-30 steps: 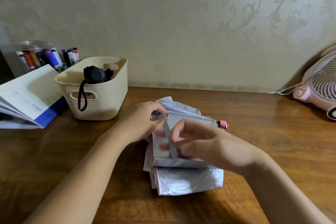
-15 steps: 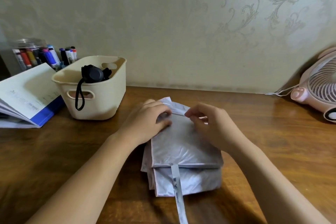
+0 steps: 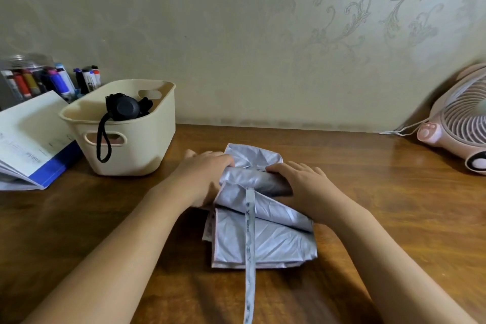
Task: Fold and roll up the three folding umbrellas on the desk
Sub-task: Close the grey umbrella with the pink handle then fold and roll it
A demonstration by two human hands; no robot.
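Umbrella (image 3: 278,242), silver and half rolled, lies at the centre of the wooden surface (image 3: 381,213). The left hand (image 3: 207,173) grips one end of the roll with curled fingers, and the right hand (image 3: 302,184) presses the other end, fingers straight. Its strap (image 3: 249,258) trails toward the near edge. A black umbrella (image 3: 123,108) sits in a cream basket (image 3: 147,144) at left.

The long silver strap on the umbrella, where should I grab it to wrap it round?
Pinch the long silver fabric strap on its loose tail, the part lying on the wooden desk past the near edge of the folded silver umbrella. Come from above on the near side: it lies flat and bare there, while its far end starts at the rolled part.
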